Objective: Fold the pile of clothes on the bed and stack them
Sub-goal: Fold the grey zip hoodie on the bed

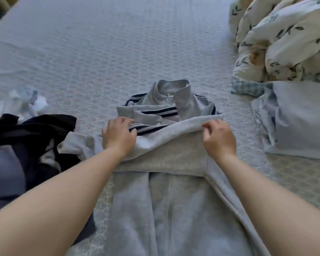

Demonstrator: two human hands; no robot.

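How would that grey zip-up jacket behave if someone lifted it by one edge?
Probably floppy: the grey jacket drapes in soft folds where the left hand and right hand fold it over. Its thick fleecy cloth looks fairly heavy. It would likely sag and unfold, not slip.

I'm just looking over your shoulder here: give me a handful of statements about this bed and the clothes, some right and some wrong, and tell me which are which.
1. Both hands are on the grey zip jacket. True: the left hand and the right hand hold its folded-over edge.
2. The jacket's sleeves carry dark stripes. True.
3. The heap of dark clothes lies to the person's right. False: it lies to the left, beside the left arm.
4. The leaf-patterned duvet is spread flat over the whole bed. False: it is bunched up at the far right.
5. The jacket's collar points toward the person. False: the collar is at the far end, away from them.
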